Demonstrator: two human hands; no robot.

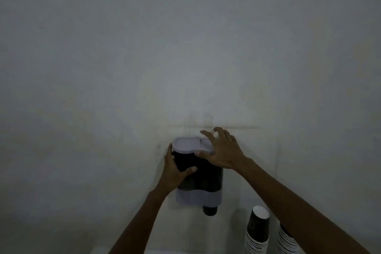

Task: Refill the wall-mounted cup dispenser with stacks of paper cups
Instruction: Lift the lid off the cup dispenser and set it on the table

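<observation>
**Bracing the dispenser, right hand at the lid**

Head view, dim light. Cup dispenser (199,173) hangs on the wall (185,47), low centre of frame: dark see-through body, pale band across the bottom, pale lid (186,145) on top. One dark cup (209,210) pokes out of the bottom right outlet.

Left hand (175,169) wraps the dispenser's left side, thumb across the dark front, fingers behind the left edge under the lid. It grips the body, holding nothing else.

Right hand (222,151) sits at the lid's right end, fingers spread wide, palm over the lid corner, thumb at its front edge. Touching the lid but carrying nothing. Cannot tell whether the lid is fully seated or slightly raised at that end.

Two stacks of paper cups (257,233) stand below right, near the dispenser, close beside each other. The right forearm crosses in front of the farther one.

Step in hand, as I judge it: working the lid, either opening it for loading or pressing it shut; cannot tell which. How full the dark body is cannot be read.

If it is opening, the next move calls for lifting the lid clear while the left hand steadies the body, then reaching down for a stack.
</observation>
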